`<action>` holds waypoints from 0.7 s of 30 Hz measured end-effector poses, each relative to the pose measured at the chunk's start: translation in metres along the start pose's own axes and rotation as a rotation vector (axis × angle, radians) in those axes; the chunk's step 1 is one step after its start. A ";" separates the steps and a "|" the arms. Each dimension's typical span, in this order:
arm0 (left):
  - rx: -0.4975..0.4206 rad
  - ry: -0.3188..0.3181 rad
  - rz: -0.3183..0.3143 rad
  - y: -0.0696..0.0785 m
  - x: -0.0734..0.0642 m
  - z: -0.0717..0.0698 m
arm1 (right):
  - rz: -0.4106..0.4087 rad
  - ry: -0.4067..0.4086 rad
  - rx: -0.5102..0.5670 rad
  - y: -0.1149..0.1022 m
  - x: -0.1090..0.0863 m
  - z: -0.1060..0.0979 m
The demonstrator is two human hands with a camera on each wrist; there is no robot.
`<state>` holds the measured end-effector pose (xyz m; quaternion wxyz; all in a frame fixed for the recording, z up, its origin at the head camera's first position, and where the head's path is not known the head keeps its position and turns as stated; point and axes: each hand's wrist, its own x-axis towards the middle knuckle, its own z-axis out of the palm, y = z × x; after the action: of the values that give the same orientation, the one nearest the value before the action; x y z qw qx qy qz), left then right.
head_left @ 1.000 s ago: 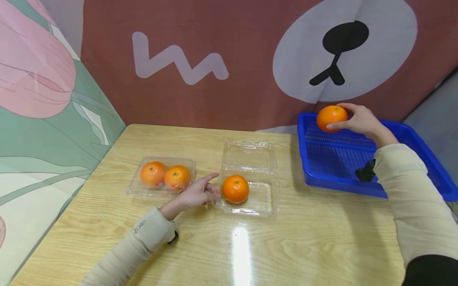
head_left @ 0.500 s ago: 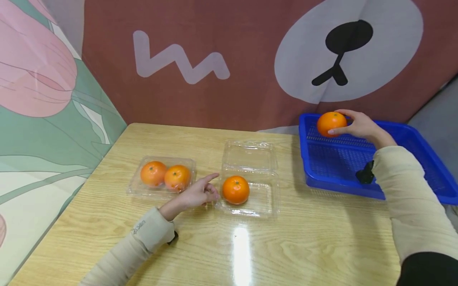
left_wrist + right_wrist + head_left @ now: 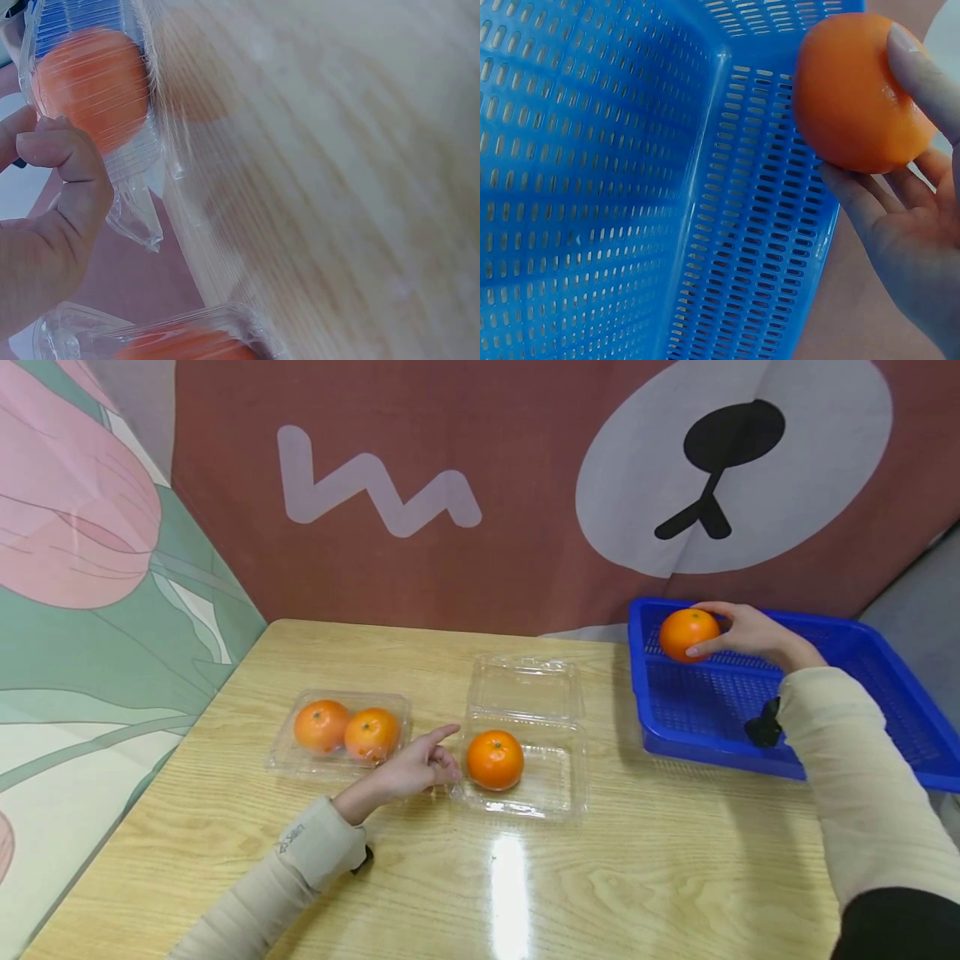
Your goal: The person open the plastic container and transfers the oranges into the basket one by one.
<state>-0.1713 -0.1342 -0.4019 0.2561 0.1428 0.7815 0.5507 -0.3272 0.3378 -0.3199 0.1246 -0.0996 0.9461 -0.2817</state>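
Observation:
In the head view, my right hand grips an orange over the far left part of a blue plastic basket. Thumb and fingers wrap that orange from one side in the right wrist view. My left hand is at the left rim of an open clear plastic clamshell container, index finger extended, other fingers curled. Up close, its bent fingers pinch at the container's edge. One orange sits in the left half of this container's base; its lid lies folded back.
Left of my left hand, another clear plastic container holds two oranges. The wooden table ends at a brown printed backdrop. The basket's raised rim stands along the table's right side.
My right hand has lowered the orange from above the basket's far rim to lower over its left part. The left hand and both containers stay nearly in place.

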 end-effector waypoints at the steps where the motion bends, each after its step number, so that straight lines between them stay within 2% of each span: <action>1: 0.003 0.002 0.000 -0.001 0.000 0.000 | -0.003 0.001 0.002 0.000 0.001 0.000; 9: 0.005 0.005 -0.002 -0.001 0.001 0.001 | -0.032 -0.009 -0.011 0.006 0.013 0.010; 21: 0.000 -0.005 0.001 0.001 -0.001 -0.001 | -0.023 -0.081 0.014 0.015 0.021 0.022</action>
<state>-0.1713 -0.1354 -0.4008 0.2577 0.1446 0.7809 0.5504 -0.3423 0.3332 -0.3498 0.1603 -0.1207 0.9371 -0.2854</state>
